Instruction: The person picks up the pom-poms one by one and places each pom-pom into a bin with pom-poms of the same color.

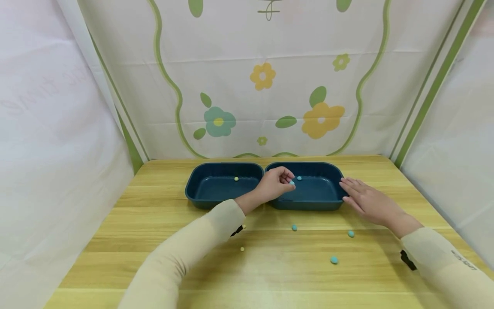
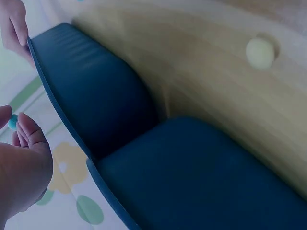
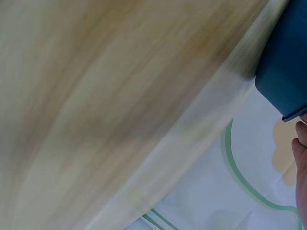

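My left hand (image 1: 273, 185) pinches a small turquoise ball (image 1: 292, 183) between thumb and fingertips, above the right dark blue tray (image 1: 305, 206). The same ball (image 2: 13, 121) shows between the fingertips in the left wrist view. Another turquoise ball (image 1: 299, 178) lies inside that tray. With fingers fairly straight, my right hand (image 1: 372, 202) rests against the right tray's right end. A yellow ball (image 1: 236, 179) sits in the left dark blue tray (image 1: 216, 202), which stands side by side with the other.
On the wooden table (image 1: 278, 283) in front of the trays lie a turquoise ball (image 1: 294, 227), another turquoise ball (image 1: 350, 233) and a third turquoise ball (image 1: 334, 260). A small yellow ball (image 1: 242, 249) lies near the left forearm, another yellow ball (image 1: 244, 226) beside the sleeve. Printed cloth (image 1: 231, 86) hangs behind.
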Demonstrator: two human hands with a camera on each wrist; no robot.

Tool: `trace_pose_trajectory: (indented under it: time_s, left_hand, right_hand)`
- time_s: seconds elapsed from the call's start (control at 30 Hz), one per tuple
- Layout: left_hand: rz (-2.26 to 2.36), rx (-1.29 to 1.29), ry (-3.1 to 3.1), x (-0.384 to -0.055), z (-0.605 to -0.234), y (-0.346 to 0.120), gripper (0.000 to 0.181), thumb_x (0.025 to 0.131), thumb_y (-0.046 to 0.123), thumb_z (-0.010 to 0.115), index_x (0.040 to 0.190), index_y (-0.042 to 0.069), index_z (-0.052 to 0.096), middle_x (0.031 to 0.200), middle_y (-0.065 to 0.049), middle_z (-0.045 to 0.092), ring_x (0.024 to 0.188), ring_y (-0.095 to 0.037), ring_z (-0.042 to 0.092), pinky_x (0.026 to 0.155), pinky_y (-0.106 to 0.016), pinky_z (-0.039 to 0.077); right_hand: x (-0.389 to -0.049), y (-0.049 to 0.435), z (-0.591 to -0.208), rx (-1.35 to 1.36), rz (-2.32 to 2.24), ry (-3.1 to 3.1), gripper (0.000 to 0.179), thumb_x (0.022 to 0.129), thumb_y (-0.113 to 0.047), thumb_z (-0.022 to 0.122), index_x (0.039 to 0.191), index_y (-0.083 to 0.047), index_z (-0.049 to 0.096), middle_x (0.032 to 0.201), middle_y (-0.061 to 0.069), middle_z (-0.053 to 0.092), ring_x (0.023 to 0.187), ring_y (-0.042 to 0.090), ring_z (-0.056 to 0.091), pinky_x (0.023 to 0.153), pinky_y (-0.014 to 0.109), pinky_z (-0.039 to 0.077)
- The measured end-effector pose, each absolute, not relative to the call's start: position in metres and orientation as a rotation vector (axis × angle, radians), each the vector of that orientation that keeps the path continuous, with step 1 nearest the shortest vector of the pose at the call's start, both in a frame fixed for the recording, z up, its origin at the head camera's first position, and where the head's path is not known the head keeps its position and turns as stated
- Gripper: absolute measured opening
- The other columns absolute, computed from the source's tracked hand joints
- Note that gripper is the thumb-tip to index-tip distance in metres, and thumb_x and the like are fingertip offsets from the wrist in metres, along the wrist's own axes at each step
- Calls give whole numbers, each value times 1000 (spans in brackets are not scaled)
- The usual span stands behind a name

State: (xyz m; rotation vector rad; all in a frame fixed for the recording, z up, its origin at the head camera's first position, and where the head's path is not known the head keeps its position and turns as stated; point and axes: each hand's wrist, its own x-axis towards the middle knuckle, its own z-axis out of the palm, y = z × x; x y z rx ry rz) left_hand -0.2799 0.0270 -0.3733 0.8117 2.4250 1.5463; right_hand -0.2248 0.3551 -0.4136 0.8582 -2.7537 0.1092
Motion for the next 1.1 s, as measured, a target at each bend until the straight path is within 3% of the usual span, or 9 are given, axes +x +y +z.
trace_pose_trajectory:
  time_s: [0.27, 0.83, 1.1]
  left_hand:
    - [1515, 725, 2503, -297, -374, 31, 18, 89, 8, 71, 104, 6, 63, 92, -2, 59, 80, -14, 56, 69, -22, 50]
    - [1490, 576, 2574, -316, -380, 37, 16, 89, 9, 71, 103, 6, 64, 92, -2, 59, 82, -15, 56, 73, -25, 50]
    - [1478, 568, 2582, -320, -383, 36, 26, 90, 9, 71, 111, -3, 63, 92, -3, 58, 83, -17, 55, 74, -25, 51]
  right_hand:
    - [-223, 352, -409, 852, 114, -2782, 51, 102, -25, 51, 140, 8, 45, 144, 28, 41, 132, 46, 37, 108, 52, 30]
    - [-224, 355, -413, 856, 96, -2774, 51, 103, -27, 49, 140, 8, 45, 144, 29, 41, 132, 46, 37, 111, 48, 27]
    - [-224, 354, -410, 851, 96, -2780, 51, 103, -26, 50, 140, 8, 45, 144, 29, 41, 133, 46, 36, 110, 50, 29]
